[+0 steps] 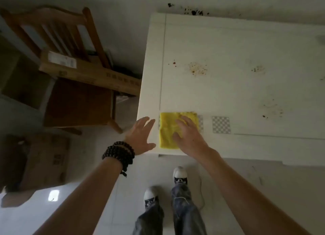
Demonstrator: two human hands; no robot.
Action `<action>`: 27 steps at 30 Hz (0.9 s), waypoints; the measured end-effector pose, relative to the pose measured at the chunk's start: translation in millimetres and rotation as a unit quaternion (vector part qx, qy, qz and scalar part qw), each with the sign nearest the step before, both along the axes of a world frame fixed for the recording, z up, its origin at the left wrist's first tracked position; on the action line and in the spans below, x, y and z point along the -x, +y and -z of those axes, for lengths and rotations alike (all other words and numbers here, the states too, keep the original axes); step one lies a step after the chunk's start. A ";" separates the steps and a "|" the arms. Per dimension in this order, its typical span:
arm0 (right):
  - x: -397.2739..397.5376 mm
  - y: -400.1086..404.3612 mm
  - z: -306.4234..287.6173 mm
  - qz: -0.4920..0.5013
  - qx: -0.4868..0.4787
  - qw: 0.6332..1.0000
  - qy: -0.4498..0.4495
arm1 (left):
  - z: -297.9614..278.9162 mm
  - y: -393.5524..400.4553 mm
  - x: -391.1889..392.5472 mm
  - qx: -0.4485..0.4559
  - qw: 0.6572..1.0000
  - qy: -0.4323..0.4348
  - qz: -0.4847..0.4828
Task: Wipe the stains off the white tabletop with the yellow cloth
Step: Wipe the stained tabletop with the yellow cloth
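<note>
A folded yellow cloth (168,129) lies flat near the front left corner of the white tabletop (228,94). My right hand (189,134) rests on the cloth's right half, fingers spread and pressing down, not gripping it. At the table's left corner my left hand (140,136) hovers with fingers apart and nothing in it; dark beads circle its wrist. Brown speckled stains (197,69) and small red spots (174,63) mark the middle of the top. More dark specks (257,69) and a faint smear (270,109) lie to the right.
Two checkered squares (221,124) sit just right of the cloth. A wooden chair (77,97) carrying a long cardboard box (88,71) stands left of the table. Cardboard boxes (44,160) rest on the floor at lower left. Black splatter (193,12) marks the wall behind the table.
</note>
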State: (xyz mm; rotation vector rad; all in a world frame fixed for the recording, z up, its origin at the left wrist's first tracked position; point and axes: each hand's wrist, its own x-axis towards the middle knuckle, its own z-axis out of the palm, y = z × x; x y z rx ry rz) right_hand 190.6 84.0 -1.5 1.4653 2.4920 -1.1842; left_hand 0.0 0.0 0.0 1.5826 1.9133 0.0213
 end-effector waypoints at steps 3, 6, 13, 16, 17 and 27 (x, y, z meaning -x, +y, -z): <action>14.7 0.4 40.3 -0.029 -0.026 0.996 -0.085 | 31.7 10.9 13.4 0.031 0.999 0.034 0.006; 29.0 -2.8 78.3 -0.035 -0.059 0.989 -0.133 | 61.9 28.1 23.3 0.020 0.998 0.053 0.025; 42.9 8.8 102.4 -0.017 -0.089 0.978 -0.186 | 78.9 73.9 31.7 -0.014 0.993 0.110 0.043; 53.5 35.7 102.7 -0.001 -0.088 0.978 -0.190 | 80.4 93.5 36.3 -0.018 0.994 0.100 0.031; 57.2 45.2 103.1 0.001 -0.091 0.978 -0.189 | 80.3 98.8 38.3 -0.015 0.995 0.094 0.030; 82.8 120.6 101.0 -0.029 -0.078 0.978 -0.192 | 71.3 151.4 69.8 -0.042 0.994 0.100 0.017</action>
